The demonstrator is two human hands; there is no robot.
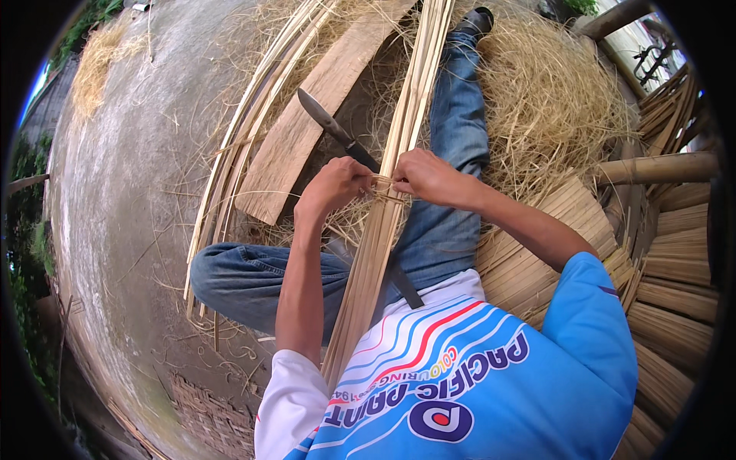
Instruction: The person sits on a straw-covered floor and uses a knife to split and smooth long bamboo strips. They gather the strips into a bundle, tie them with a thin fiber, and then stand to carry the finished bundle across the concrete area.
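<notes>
A long bundle of thin, pale split-bamboo strips [369,257] runs lengthwise across my lap, over my bent leg and beside my outstretched one. Around its middle goes a thin tie strip [389,195]. My left hand [337,185] pinches this tie at the bundle's left side. On the right side, my right hand [431,178] is closed on the tie too, its fingers against the bundle. Just beyond my left hand a long knife [326,121] lies slanted, its lower end hidden behind the hand and bundle.
A wooden plank [295,138] and loose long strips [230,176] lie to the left on the concrete floor [126,199]. Curly shavings [548,92] are heaped at the far right. Finished-looking strip bundles [548,238] lie at my right, near bamboo poles [655,169].
</notes>
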